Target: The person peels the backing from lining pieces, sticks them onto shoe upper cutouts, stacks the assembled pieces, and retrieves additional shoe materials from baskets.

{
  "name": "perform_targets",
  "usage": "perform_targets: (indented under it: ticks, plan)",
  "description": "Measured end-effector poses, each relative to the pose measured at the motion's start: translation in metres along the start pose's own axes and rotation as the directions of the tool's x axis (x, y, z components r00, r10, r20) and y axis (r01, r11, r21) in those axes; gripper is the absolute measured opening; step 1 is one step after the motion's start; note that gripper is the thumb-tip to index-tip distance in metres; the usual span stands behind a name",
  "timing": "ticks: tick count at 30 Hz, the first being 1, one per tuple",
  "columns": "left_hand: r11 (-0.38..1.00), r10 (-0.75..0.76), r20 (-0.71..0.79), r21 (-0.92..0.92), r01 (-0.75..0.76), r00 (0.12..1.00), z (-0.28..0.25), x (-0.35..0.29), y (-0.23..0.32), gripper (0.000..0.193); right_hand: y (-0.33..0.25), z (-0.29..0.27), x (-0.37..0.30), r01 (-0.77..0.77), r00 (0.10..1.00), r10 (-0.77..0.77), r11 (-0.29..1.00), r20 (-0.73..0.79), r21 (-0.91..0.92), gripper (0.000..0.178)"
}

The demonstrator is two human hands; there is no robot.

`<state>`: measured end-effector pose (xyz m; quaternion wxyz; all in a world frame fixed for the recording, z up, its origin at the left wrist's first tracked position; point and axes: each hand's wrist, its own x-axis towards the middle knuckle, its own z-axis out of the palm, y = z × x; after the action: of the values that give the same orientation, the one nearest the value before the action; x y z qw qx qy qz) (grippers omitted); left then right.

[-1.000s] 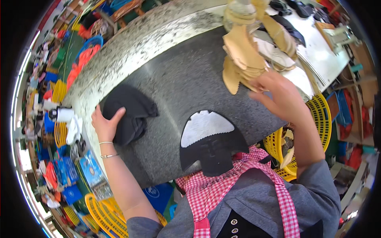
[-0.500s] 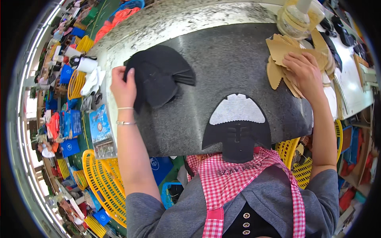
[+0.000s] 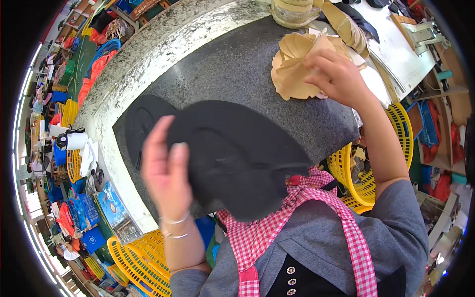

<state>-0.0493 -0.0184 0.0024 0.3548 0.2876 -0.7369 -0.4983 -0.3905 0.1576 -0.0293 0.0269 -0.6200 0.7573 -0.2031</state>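
My left hand (image 3: 168, 171), blurred by motion, grips the left edge of a black shoe-upper piece (image 3: 232, 153) between thumb and fingers. This flat, curved piece hangs over the near edge of the dark work surface, in front of my apron. Behind my left hand, more black shoe-upper pieces (image 3: 141, 119) lie on the surface, partly covered. My right hand (image 3: 339, 76) has its fingers curled together at a tan, scallop-edged piece (image 3: 316, 44), above a fanned pile of tan pieces (image 3: 292, 74). The white-patched black piece is out of sight.
A cloudy jar (image 3: 294, 12) stands behind the tan pile, with a row of tan strips (image 3: 346, 29) beside it. Yellow baskets (image 3: 363, 185) sit below the table at both sides. A blue picture-covered box (image 3: 114, 205) is at the left edge.
My left hand has carried a black piece rightward and nearer to me, over where the white-patched piece lay. My right hand stays at the tan pieces. The whole view has shifted.
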Motion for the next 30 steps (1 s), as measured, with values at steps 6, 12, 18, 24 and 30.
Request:
perform_targets:
  ticks: [6, 12, 18, 24, 30]
  plan:
    - [0.875, -0.095, 0.193, 0.485, -0.011, 0.977, 0.050, -0.044, -0.045, 0.049, -0.023, 0.017, 0.020, -0.067, 0.998, 0.061, 0.977, -0.034, -0.204, 0.041]
    - [0.758, 0.240, 0.312, 0.532, -0.378, 0.919, 0.065, -0.011, -0.033, 0.055, -0.002, 0.032, 0.022, -0.028, 0.998, 0.010, 0.958, -0.065, -0.285, 0.024]
    - [0.669, 0.333, 0.556, 0.430, -0.607, 0.761, 0.140, 0.027, -0.041, 0.056, -0.018, -0.006, 0.020, -0.219, 0.738, 0.236, 0.970, -0.632, 0.107, 0.022]
    - [0.655, 0.324, 0.525, 0.476, -0.587, 0.787, 0.128, 0.032, -0.018, 0.041, -0.048, -0.022, 0.006, 0.409, 0.667, -0.523, 0.852, -0.530, -0.326, 0.022]
    - [0.863, -0.144, 0.491, -0.363, 0.352, 0.859, 0.093, 0.013, 0.004, 0.015, -0.089, 0.015, 0.002, 0.482, 0.755, -0.485, 0.867, -0.443, -0.127, 0.030]
